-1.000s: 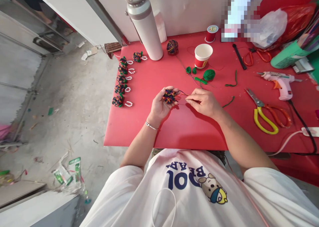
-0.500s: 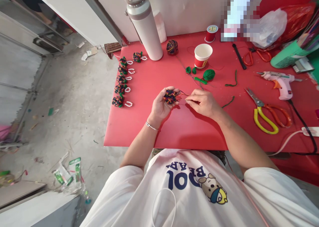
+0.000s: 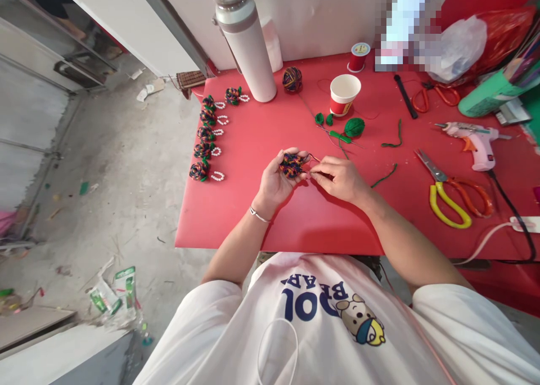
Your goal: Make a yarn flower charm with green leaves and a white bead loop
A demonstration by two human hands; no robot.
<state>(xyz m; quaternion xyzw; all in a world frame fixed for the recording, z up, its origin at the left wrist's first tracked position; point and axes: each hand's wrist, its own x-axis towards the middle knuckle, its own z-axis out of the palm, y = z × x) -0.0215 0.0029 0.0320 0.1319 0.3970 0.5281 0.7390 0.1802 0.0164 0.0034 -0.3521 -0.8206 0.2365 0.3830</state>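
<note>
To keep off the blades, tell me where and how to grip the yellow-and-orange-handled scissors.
Likely best by the yellow loop and the orange loop, the right hand coming from the near side. The scissors lie flat, both loops toward the near edge of the table and the blades pointing away, so this approach should stay clear of them.

Small craft workshop, by look: yarn piece (image 3: 292, 165) worked over red table (image 3: 223, 222); yarn ball (image 3: 292, 80), spool (image 3: 358, 61), glue gun (image 3: 477, 137), scissors (image 3: 440, 176) on it; concrete floor (image 3: 139, 177) with scraps (image 3: 150, 89).
</note>
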